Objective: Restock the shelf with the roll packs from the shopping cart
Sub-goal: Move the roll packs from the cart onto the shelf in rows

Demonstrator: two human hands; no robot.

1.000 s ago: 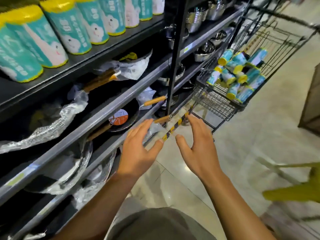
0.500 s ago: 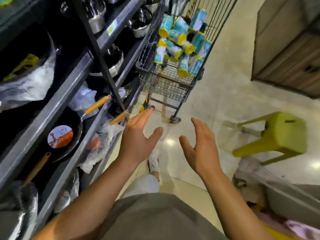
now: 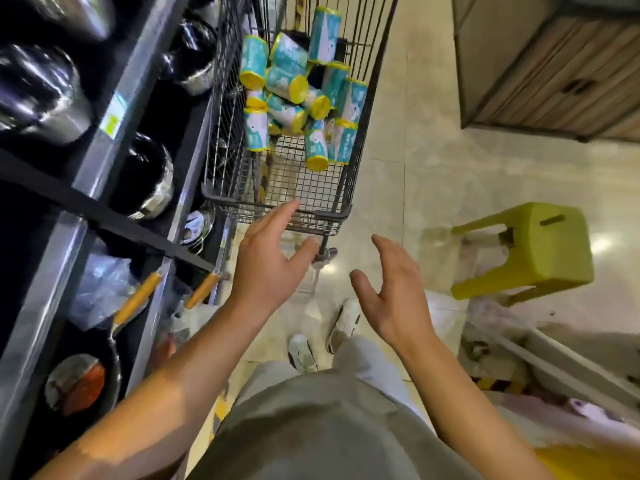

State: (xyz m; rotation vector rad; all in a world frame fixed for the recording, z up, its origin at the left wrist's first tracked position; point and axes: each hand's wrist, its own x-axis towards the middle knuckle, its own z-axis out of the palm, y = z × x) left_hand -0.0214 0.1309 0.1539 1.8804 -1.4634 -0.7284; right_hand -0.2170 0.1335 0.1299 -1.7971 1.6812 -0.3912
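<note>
Teal-and-yellow roll packs [image 3: 289, 79] — lime-green stool [image 3: 530, 247].

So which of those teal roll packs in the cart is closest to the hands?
The roll pack at the near edge of the pile, yellow end pointing toward the person; the other packs lie farther back in the cart.

About twelve roll packs [image 3: 290, 85], one cart [image 3: 329, 213], one stool [image 3: 540, 251].

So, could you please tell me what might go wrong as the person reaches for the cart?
1. The roll packs lie in a loose heap in the shopping cart; pulling one may topple others.
2. The green stool stands beside the walking path, a likely trip hazard.
3. Both the left hand and right hand are empty; a hasty grab could push the wheeled cart away.
</note>
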